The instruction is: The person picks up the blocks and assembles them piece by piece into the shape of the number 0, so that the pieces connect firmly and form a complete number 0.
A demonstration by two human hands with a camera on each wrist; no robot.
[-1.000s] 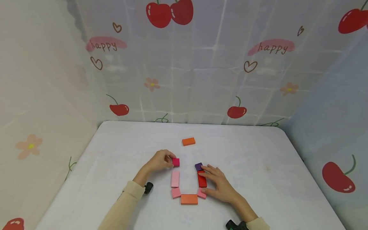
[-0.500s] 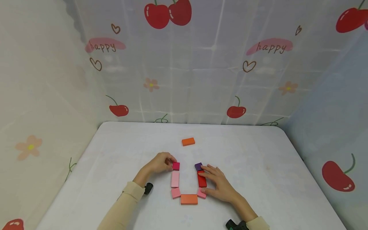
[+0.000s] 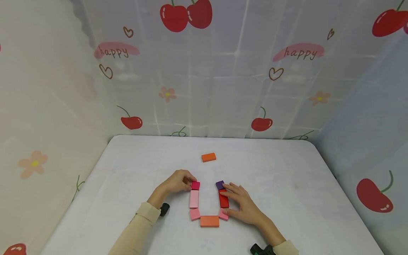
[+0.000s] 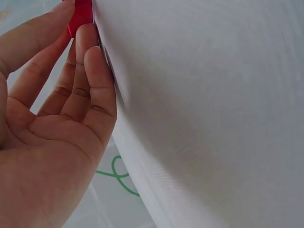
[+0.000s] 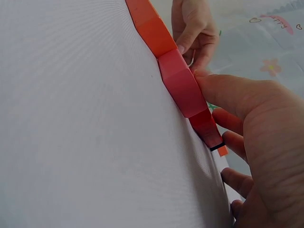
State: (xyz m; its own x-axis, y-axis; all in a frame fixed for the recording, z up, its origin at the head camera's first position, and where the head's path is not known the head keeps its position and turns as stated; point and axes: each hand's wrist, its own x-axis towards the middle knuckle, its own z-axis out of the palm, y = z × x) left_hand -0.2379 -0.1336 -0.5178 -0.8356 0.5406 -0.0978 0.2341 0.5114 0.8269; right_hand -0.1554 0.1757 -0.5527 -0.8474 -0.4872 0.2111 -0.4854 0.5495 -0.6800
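My left hand pinches a small crimson block between thumb and fingertips; the left wrist view shows the same crimson block at the top edge. It sits right at the far end of a light pink block. My right hand lies along the opposite row with fingers spread and relaxed. Its thumb touches a pink block, and its fingertips reach over a red block and a purple block. In the right wrist view the thumb rests against the pink block.
An orange block at the near side and a tilted pink block complete a U shape with the two rows. Another orange block lies farther back on the white table. A printed curtain hangs behind.
My left hand has drawn the crimson block toward me, against the end of the light pink block, and turned it slightly. The right hand has stayed in place.
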